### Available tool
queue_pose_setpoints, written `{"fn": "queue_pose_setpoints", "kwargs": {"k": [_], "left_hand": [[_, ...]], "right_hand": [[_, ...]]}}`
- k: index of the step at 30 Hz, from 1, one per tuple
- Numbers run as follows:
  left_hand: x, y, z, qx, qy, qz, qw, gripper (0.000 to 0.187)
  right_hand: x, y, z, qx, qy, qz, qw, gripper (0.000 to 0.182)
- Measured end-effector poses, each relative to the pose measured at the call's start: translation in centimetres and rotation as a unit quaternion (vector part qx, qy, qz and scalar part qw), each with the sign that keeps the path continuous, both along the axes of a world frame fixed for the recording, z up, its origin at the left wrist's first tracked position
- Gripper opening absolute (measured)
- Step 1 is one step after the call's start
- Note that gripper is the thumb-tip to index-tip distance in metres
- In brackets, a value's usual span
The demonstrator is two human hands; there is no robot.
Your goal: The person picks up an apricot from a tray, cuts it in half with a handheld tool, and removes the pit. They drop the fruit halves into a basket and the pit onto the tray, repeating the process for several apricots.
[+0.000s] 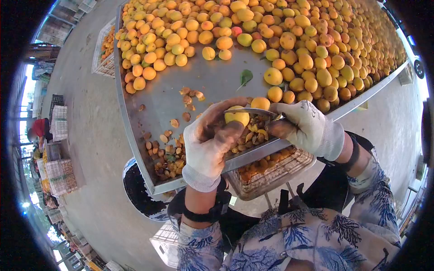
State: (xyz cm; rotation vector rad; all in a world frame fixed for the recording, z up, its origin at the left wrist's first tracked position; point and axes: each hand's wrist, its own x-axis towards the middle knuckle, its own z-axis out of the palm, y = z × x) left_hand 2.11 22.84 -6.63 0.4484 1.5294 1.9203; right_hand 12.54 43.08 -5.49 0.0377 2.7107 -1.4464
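Note:
My left hand [210,140], in a white glove with dark-stained fingers, grips a yellow apricot [238,119] between thumb and fingers. A small knife [247,110] is held in my right hand [305,126], also gloved and stained at the fingertips. Its curved blade lies across the upper side of the apricot; the handle is mostly hidden in my fingers. Just behind the blade, a whole orange apricot [260,103] shows. Beneath my hands, brown apricot pits [242,145] and scraps lie along the near edge of the metal table [181,74].
Whole apricots [199,22] cover the table's far side and right. More pits [169,156] and a green leaf [245,78] lie on the metal. Below the edge is a crate of orange apricot pieces [271,174]. A dark-lined tub [142,192] stands below the left corner.

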Motion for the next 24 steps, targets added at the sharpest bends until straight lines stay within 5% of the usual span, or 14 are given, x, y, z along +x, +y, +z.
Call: {"fn": "queue_pose_setpoints", "kwargs": {"k": [10,20,23,24], "left_hand": [[1.5,1.9,-0.5,0.142,-0.102,0.122,0.977,0.04],[1.4,3.0,-2.7,0.111,-0.131,0.172,0.97,0.035],[1.3,2.9,-0.5,0.092,-0.138,0.175,0.971,0.031],[1.4,2.8,-0.4,0.093,-0.138,0.175,0.97,0.031]], "right_hand": [[-1.1,-2.6,0.9,-0.023,-0.042,-0.025,0.998,0.031],[-2.2,-4.7,-3.3,0.094,0.133,-0.085,0.983,0.036],[-2.3,-5.0,-2.6,0.068,0.05,-0.085,0.993,0.032],[-2.4,-5.0,-2.8,-0.031,0.041,-0.081,0.995,0.032]]}}
